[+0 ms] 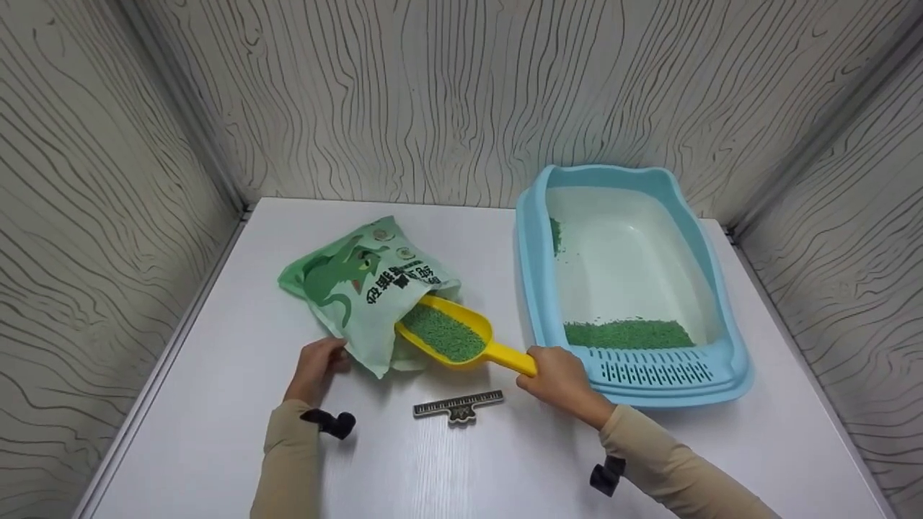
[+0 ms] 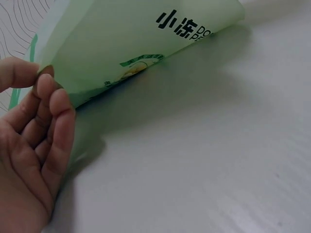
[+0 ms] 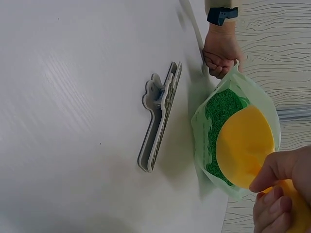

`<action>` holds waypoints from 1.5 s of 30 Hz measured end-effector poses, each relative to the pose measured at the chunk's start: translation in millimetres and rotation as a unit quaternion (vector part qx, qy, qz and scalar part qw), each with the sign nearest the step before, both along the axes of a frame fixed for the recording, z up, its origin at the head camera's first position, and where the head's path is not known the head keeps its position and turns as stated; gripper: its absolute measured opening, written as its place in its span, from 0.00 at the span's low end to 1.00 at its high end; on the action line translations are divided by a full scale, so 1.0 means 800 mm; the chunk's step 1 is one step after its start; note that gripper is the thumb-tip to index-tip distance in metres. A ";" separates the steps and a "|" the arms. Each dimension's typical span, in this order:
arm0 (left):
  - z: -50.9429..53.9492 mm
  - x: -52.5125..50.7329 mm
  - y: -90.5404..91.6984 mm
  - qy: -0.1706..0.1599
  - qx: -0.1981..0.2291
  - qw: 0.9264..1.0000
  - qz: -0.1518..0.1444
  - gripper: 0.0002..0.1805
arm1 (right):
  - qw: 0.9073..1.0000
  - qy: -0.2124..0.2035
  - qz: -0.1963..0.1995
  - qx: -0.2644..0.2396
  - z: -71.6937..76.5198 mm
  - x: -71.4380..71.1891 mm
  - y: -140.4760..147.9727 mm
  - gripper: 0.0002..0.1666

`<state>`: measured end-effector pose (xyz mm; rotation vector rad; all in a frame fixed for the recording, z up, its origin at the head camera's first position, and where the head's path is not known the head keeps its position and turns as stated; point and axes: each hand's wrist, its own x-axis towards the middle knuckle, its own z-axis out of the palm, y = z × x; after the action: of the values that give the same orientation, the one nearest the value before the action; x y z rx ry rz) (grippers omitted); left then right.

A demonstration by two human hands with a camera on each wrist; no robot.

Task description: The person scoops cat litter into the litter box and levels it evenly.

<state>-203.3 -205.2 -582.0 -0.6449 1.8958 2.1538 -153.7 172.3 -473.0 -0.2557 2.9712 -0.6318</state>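
My right hand (image 1: 559,382) grips the handle of a yellow scoop (image 1: 513,358), heaped with green cat litter pellets (image 1: 448,334). The scoop's front end sits at the mouth of a pale green cat litter bag (image 1: 360,288) lying on its side. In the right wrist view the bag (image 3: 201,145) gapes, with green pellets (image 3: 221,109) inside and the scoop's underside (image 3: 245,145) in front. My left hand (image 1: 317,370) pinches the bag's near edge between thumb and fingers; in the left wrist view this hand (image 2: 36,131) has its other fingers curled.
A blue litter box (image 1: 535,288) stands at the right, with green pellets (image 1: 627,334) along its near end and a small patch by its left wall. A dark bag clip (image 1: 459,408) lies on the white table (image 1: 404,468) in front of the bag. Patterned walls (image 1: 433,101) enclose the back and sides.
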 end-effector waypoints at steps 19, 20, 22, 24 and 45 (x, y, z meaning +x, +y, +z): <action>0.000 0.002 0.004 -0.001 -0.052 0.999 -0.017 0.11 | 1.000 0.009 0.009 -0.008 0.014 0.004 0.034 0.08; -0.001 0.002 0.004 -0.003 -0.057 0.998 -0.018 0.11 | 1.000 0.008 0.009 -0.006 0.015 0.004 0.036 0.09; -0.002 0.002 0.003 -0.007 -0.059 0.998 -0.018 0.11 | 1.000 0.009 0.010 0.000 0.016 0.006 0.041 0.09; -0.002 0.001 0.003 -0.009 -0.050 0.999 -0.017 0.10 | 1.000 0.010 0.013 0.007 0.017 0.007 0.045 0.08; 0.006 0.002 0.002 0.004 -0.030 1.000 -0.002 0.13 | 0.999 0.035 0.025 0.012 0.028 0.004 0.076 0.07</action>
<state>-201.7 -203.9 -577.4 -0.6444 1.9705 2.1086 -150.7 232.7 -450.3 -0.3555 3.0273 -0.5943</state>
